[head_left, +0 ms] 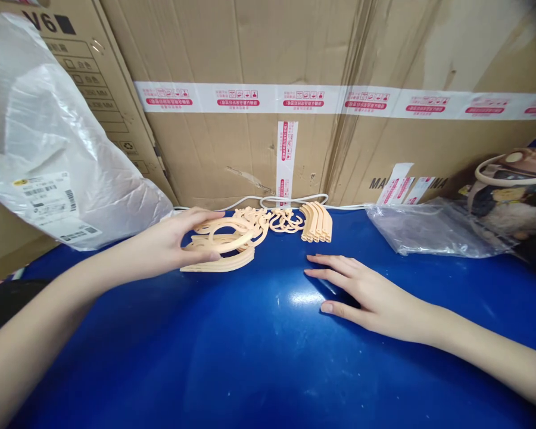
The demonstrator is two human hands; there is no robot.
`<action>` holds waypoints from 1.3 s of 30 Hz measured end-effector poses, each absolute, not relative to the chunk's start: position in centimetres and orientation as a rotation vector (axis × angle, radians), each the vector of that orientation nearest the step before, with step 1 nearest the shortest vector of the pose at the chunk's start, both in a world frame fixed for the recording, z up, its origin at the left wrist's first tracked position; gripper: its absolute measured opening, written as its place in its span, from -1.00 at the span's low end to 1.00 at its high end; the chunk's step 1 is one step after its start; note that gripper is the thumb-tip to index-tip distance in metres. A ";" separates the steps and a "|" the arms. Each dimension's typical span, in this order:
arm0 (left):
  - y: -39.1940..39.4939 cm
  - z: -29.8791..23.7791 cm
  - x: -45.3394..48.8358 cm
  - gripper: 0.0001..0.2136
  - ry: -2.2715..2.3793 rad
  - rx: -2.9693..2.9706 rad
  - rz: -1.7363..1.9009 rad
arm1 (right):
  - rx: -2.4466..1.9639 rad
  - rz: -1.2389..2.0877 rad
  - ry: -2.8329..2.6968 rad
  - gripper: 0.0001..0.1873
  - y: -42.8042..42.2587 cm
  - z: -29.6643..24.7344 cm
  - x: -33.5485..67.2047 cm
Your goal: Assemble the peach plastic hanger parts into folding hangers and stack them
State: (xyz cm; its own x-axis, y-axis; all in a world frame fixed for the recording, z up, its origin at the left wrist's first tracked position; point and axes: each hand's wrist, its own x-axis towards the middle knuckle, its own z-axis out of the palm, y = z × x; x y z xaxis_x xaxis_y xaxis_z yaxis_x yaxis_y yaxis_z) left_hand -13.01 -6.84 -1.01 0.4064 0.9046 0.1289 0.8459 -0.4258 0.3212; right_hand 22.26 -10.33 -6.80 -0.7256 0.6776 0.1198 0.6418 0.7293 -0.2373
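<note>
My left hand [174, 241] grips the top one of a small stack of peach curved plastic hanger pieces [226, 253] lying on the glossy blue table [268, 351]. Behind the stack lies a tangle of peach hook parts [272, 219]. To the right of it stands a tight bundle of short curved peach pieces [317, 222]. My right hand [361, 292] rests flat on the table with fingers stretched out, holding nothing, a little in front of that bundle.
Large taped cardboard boxes [295, 89] wall off the back. A white plastic bag with shipping labels [49, 149] bulges at the left. A crumpled clear bag [429, 229] and a printed box [513, 190] sit at the right. A white cable [295, 199] runs along the boxes.
</note>
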 end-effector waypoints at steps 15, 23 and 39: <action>-6.3 -2.5 -13.5 -0.29 1.588 2.399 0.309 | -0.995 0.192 -2.754 -0.46 -10.5 -6.8 22.3; -6.6 -2.2 -13.3 -0.34 1.544 2.436 0.276 | -0.983 0.235 -2.729 -0.46 -10.5 -6.7 22.3; -6.8 -2.3 -13.3 -0.36 1.534 2.446 0.242 | -0.972 0.210 -2.735 -0.46 -10.5 -6.8 22.4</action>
State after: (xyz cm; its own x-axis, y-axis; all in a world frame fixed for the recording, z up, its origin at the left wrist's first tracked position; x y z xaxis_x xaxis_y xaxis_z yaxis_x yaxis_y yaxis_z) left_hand -13.27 -6.77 -2.31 0.4341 0.9008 0.0106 0.8605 -0.4181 0.2912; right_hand 22.35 -10.50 -6.78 -0.7534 0.6358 0.1681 0.6027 0.7698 -0.2101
